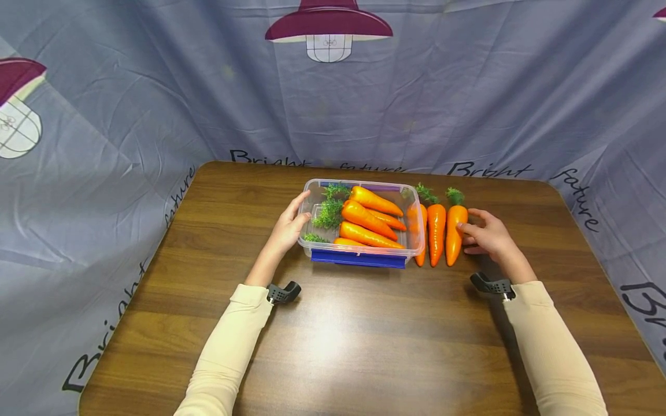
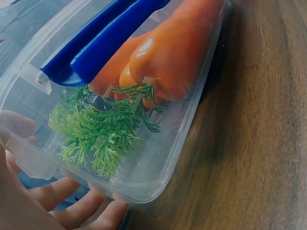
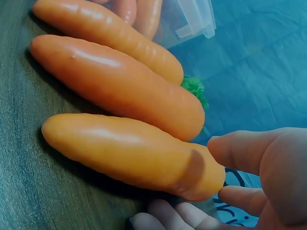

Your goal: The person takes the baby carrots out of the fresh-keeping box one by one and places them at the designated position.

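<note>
A clear plastic container [image 1: 359,252] with blue clips holds several orange carrots [image 1: 366,234] with green feathery tops [image 2: 105,129]. My left hand [image 1: 288,227] grips its left end, the thumb at the rim and the fingers along the outer wall. Three more carrots lie side by side on the table to the right of the container, the nearest one partly behind its wall. Around the top end of the rightmost carrot [image 1: 455,236] is my right hand [image 1: 489,236], thumb above it and fingers beside it, not closed tightly. The middle carrot [image 3: 117,86] lies just beside that one.
The brown wooden table [image 1: 322,341] extends in front of the container and to both sides. Grey-blue printed cloth [image 1: 333,115] hangs behind and around it. A black wrist camera [image 1: 283,293] sits on the left sleeve, another camera [image 1: 491,285] on the right.
</note>
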A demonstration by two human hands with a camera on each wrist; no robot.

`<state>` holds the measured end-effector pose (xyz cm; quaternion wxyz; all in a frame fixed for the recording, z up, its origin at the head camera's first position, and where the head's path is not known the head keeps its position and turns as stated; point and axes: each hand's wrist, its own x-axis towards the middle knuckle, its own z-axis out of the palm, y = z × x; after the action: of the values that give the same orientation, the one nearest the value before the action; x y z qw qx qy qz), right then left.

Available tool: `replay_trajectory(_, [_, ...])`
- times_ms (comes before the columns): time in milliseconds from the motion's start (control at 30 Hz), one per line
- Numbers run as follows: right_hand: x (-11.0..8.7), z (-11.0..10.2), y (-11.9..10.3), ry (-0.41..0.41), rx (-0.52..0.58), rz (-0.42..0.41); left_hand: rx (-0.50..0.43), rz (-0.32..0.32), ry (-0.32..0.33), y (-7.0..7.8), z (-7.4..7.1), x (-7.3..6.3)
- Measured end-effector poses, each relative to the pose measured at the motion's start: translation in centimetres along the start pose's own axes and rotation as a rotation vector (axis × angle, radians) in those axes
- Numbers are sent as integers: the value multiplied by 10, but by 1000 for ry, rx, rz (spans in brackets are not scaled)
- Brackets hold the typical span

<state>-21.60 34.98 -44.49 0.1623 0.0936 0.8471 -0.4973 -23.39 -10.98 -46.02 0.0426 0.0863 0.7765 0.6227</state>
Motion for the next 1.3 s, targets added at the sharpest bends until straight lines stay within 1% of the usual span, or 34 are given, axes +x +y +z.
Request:
replay_trajectory(233, [2,0,5,5,-28,-27,-7,10,4,-1,1,0])
replay_trajectory(433, [1,5,5,4,-16,-35,1,6,-3,1,1,-1])
replay_trajectory(600, [0,7,3,-1,-11,-26,-11,4,-3,1,1,-1])
replay_trajectory(767, [-1,3,1,7,-12,-1,-15,3,-3,1,1,-1])
replay_trajectory(933, [-3,-5,-5,33,-24,5,4,5,1,2,1,-1])
replay_trajectory(1133, [-4,-12,-15,82,-36,-20,-1,1,-7,1,0,-1])
replay_trajectory(1300, [-3,-13,-28,79,-35,-60,-10,6,-5,0,0,-1])
